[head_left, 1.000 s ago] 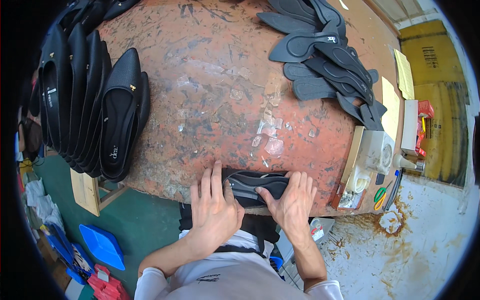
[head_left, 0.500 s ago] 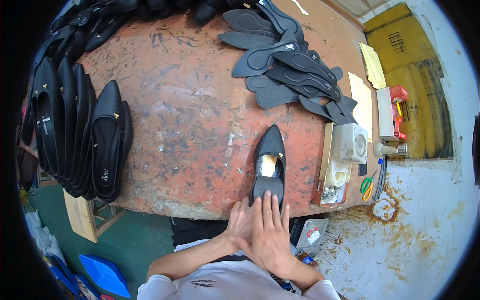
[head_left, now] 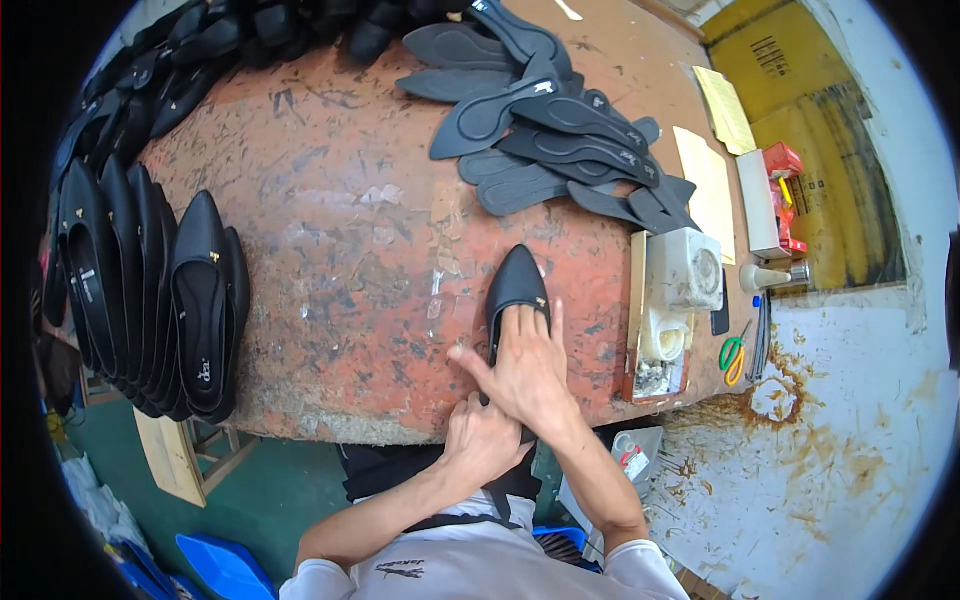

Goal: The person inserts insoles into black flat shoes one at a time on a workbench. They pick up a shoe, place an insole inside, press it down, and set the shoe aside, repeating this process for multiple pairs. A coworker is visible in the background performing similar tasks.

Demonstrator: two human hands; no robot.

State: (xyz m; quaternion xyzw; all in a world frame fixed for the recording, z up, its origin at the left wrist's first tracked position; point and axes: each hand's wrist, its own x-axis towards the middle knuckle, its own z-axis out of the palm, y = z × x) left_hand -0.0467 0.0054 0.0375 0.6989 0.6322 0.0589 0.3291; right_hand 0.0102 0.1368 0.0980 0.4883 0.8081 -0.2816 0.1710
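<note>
A black pointed flat shoe (head_left: 515, 285) lies on the worn red table (head_left: 340, 250) near its front edge, toe pointing away from me. My right hand (head_left: 520, 365) presses flat into the shoe's opening, fingers spread forward. My left hand (head_left: 483, 438) sits at the table edge just behind it, curled around the shoe's heel end, which is hidden under both hands.
A row of finished black shoes (head_left: 150, 290) stands along the left side. A heap of dark insoles (head_left: 560, 140) lies at the back right. A white container (head_left: 683, 270), green scissors (head_left: 733, 355) and a red-and-white box (head_left: 770, 195) sit at the right.
The shoe lay sideways under both flat hands a second ago; it now points away from me. My right hand has slid forward into it and my left has dropped to the heel.
</note>
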